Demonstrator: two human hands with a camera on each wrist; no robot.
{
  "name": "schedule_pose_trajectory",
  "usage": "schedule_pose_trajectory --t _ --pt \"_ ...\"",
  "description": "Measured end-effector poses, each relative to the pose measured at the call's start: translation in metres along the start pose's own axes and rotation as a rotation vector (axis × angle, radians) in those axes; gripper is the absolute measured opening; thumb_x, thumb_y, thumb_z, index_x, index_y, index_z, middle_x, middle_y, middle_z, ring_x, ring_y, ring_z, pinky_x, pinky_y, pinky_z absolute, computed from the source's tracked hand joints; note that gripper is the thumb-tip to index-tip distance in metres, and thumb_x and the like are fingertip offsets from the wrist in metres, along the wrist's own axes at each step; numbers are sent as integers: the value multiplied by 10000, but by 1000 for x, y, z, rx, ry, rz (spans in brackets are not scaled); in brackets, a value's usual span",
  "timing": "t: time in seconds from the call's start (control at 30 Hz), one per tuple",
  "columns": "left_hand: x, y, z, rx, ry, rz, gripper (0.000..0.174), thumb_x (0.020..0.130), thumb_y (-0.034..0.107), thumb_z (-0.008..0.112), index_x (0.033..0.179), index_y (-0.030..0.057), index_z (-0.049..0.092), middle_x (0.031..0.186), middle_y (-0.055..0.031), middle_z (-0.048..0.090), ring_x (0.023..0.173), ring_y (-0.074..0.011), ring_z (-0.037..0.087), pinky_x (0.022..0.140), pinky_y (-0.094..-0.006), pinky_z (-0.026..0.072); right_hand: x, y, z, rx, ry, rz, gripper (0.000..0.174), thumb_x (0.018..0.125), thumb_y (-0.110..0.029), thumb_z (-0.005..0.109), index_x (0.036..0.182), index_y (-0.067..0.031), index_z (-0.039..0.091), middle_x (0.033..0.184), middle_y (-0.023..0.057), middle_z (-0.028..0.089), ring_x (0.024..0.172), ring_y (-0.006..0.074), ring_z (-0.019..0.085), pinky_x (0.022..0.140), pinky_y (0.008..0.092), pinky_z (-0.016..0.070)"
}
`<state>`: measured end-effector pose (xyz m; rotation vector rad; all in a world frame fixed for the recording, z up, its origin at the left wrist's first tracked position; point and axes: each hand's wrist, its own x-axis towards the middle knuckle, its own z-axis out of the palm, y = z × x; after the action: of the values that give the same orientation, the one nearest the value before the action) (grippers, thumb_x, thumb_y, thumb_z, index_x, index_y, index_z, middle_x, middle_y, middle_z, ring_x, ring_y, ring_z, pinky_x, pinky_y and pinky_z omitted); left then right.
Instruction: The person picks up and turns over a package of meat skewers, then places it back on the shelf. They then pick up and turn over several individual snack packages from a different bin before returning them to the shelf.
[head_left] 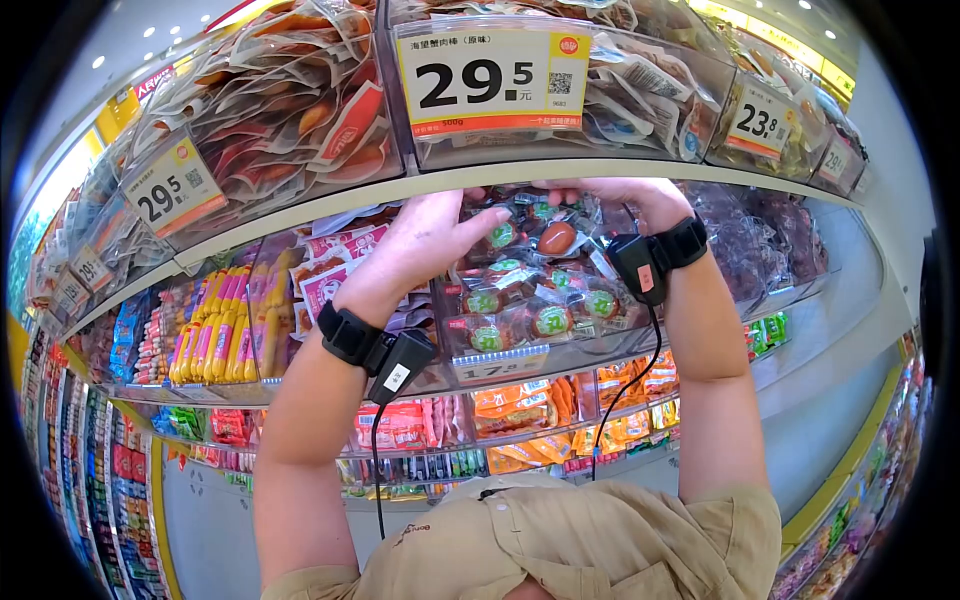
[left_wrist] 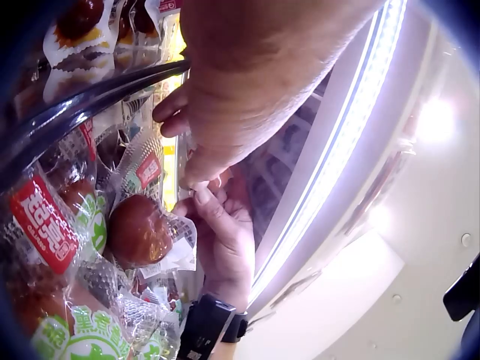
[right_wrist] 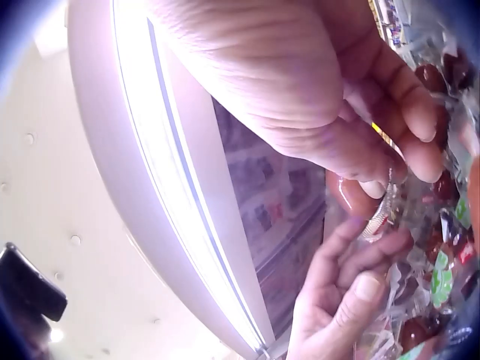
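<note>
In the head view, both hands reach under the upper shelf into a bin of clear packets holding brown, egg-like items [head_left: 556, 237]. My right hand [head_left: 645, 205] [right_wrist: 300, 82] pinches the clear wrapper of one packet [right_wrist: 354, 196] between thumb and fingertips. From the other side, my left hand [head_left: 425, 240] [left_wrist: 247, 82] touches the same packet with loosely bent fingers, its thumb apart in the right wrist view. The fingertips of both hands almost meet there. The upper shelf partly hides both hands in the head view.
Above the hands runs the upper shelf edge [head_left: 520, 172], with price cards [head_left: 490, 80] on its bins. Yellow-wrapped packets [head_left: 215, 320] fill a bin to the left, dark ones [head_left: 755, 240] to the right. A lower price strip [head_left: 500, 366] fronts the bin. Cables hang from both wrist cameras.
</note>
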<state>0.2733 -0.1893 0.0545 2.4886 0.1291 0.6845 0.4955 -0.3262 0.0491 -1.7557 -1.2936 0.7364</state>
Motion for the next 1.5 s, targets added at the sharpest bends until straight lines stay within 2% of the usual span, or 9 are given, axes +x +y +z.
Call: schedule_pose_trajectory --t 0.2,0.33,0.5,0.63,0.7,0.83,0.93,1.03,1.5 --pt "4 -2 2 -319 106 -67 373 864 298 609 1071 -12 593 915 -72 640 793 -131 574 710 -280 468 -2 -18 10 65 -166 -221 295 895 -258 538 1046 -16 614 911 31 631 824 107 554 791 245 444" --pt "7 -18 11 -531 122 -46 237 866 175 613 1020 -6 624 867 -34 643 739 -90 564 656 -248 459 -2 -20 14 70 -255 -325 359 917 -282 504 1128 -3 582 983 69 636 881 133 575 829 263 454" --pt "1 -11 10 -284 139 17 197 871 125 598 1033 15 615 866 -38 648 726 -90 576 642 -240 462 -8 -28 14 431 -305 -386 414 944 -309 440 1167 22 551 1118 149 609 1001 200 595 821 296 501" --pt "5 -17 13 -69 274 341 182 848 86 612 1018 22 606 830 -51 638 720 -97 578 644 -245 471 -4 -24 3 298 -349 -177 413 944 -318 437 1144 22 561 1056 117 630 938 180 613 737 268 508" --pt "5 -19 12 -72 210 317 196 827 65 622 1017 22 599 853 -58 637 744 -110 583 666 -256 477 0 -18 -4 315 -454 -57 402 931 -317 468 1126 19 571 1017 102 640 895 167 621 693 258 506" --pt "1 -3 5 -219 -23 43 261 797 68 637 1045 11 579 936 -89 630 829 -147 596 745 -282 482 -10 -17 5 332 -155 -143 368 898 -333 534 1045 -7 618 929 83 648 763 136 601 640 228 480" --pt "3 -10 9 -262 -17 92 308 783 95 649 1059 -10 561 985 -108 620 894 -171 596 813 -299 471 -26 -16 -1 209 133 -89 344 884 -341 558 1008 -30 639 889 75 652 695 115 575 623 211 465" --pt "4 -15 10 -149 -4 156 330 777 112 656 1056 -29 551 981 -122 617 901 -185 598 826 -300 466 -36 -14 -16 139 231 -98 341 883 -342 559 1002 -32 640 880 72 651 690 112 573 620 211 464" --pt "4 -10 8 -60 -155 94 262 796 139 641 983 -24 558 878 -97 617 816 -170 601 743 -299 482 -34 -22 -12 -113 -157 19 329 879 -347 565 974 -41 642 839 58 647 667 99 560 608 211 457"
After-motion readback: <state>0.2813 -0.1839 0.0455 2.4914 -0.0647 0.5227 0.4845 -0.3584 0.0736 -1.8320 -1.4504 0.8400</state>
